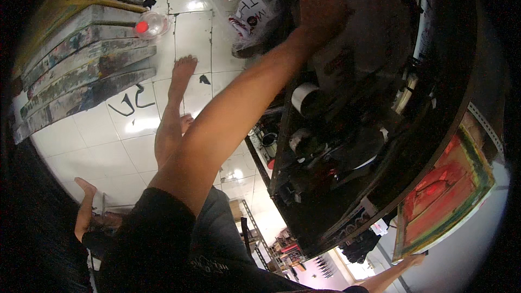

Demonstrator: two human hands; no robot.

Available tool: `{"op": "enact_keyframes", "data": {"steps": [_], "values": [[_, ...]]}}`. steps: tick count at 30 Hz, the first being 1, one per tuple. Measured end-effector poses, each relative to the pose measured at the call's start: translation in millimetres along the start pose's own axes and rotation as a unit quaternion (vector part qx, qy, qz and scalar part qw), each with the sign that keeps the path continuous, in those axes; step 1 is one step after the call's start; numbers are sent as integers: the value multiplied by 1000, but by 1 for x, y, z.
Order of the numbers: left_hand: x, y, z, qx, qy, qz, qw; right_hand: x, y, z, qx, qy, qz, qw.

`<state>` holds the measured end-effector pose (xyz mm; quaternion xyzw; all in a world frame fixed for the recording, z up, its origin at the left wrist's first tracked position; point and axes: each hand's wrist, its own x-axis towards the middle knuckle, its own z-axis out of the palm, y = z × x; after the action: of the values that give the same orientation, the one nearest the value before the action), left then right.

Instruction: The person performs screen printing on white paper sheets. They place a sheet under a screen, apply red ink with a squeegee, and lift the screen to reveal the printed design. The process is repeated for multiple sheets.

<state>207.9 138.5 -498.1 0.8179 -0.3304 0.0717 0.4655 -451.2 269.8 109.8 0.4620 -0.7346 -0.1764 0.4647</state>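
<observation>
My left arm reaches up across the view, and my left hand (324, 8) is at the top edge, over the dark table (358, 76). Its fingers are bent around a small pale thing cut off by the picture's edge, whose kind I cannot make out. Far down at the right, my right hand (413, 261) is closed at the lower edge of a screen printing frame (445, 190). That frame stands tilted, its mesh stained red and its border green and yellow.
Paint-stained frames (87, 54) are stacked at the left, beside a clear plastic bottle (152, 25) with a red cap. A plastic bag (249, 13) lies on the tiled floor. Containers (306, 99) stand under the dark table. Another person's limb (85, 206) shows at lower left.
</observation>
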Motion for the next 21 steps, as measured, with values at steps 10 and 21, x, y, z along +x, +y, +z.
{"op": "enact_keyframes", "data": {"steps": [10,21], "values": [[-19,5,0,40,-277,61,958,-7,-3,-16,-21,-38,4,999],[-50,18,-14,-26,-398,59,915,-11,-28,-8,189,-40,119,974]]}}
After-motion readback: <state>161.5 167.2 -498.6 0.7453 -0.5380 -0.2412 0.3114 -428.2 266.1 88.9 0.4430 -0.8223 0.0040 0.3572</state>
